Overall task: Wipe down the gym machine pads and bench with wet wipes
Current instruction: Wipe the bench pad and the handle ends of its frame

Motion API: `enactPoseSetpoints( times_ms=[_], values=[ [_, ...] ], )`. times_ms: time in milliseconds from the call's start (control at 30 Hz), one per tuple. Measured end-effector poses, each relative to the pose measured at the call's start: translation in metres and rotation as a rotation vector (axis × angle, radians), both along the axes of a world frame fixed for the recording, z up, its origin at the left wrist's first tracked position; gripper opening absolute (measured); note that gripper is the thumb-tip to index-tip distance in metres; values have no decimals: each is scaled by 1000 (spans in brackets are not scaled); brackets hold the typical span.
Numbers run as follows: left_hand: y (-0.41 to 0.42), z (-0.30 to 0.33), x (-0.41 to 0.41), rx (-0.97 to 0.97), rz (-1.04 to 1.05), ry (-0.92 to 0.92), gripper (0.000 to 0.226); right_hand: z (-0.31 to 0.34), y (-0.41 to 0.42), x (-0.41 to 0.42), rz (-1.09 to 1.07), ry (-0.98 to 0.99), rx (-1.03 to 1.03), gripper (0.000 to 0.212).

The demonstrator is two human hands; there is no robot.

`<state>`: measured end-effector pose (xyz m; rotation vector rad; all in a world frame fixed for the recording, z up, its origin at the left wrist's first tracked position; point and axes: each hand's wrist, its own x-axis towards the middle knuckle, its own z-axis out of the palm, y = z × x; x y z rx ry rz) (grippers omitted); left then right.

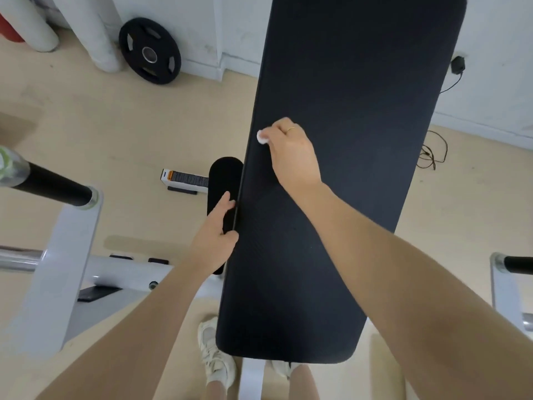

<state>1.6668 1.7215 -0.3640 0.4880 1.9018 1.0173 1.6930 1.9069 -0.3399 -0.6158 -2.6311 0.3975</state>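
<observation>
A long black padded bench (346,82) runs from the bottom centre up to the top of the view. My right hand (291,151) holds a small white wet wipe (262,137) in its fingertips and presses it on the bench near its left edge. My left hand (217,226) grips the bench's left edge lower down, thumb on top and fingers over the side. A black cylindrical roller pad (223,180) lies just beside and below that edge, partly hidden by my left hand.
A white machine frame (66,255) with a black-gripped bar (49,183) stands at the left. A black weight plate (150,50) leans on the far wall. A cable (432,151) lies on the floor at right. My feet (215,356) stand below the bench end.
</observation>
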Motion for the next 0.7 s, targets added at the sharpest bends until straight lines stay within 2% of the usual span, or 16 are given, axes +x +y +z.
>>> enactPoseSetpoints(
  times_ms=[133,300,367,400,467,533,600,700],
  values=[
    [-17,-9,2,53,46,-154,70,-33,-40,18,12,8,5,30],
    [-26,-10,3,79,70,-280,68,-61,-122,94,324,-325,-48,36],
    [-28,-13,6,38,48,-317,73,-61,-134,107,364,-424,-91,34],
    [-29,-15,8,19,59,-336,75,-56,-131,105,319,-428,-126,31],
    [-30,-18,10,28,78,-375,78,-43,-111,91,108,-292,-197,23],
    [-29,-20,12,46,68,-384,78,-30,-82,65,-53,-132,-113,23],
    [-30,-24,15,63,83,-372,76,-25,-61,40,-28,-45,-30,30],
    [-34,-32,22,143,123,-351,69,-39,-55,27,1,-44,8,35]
  ],
)
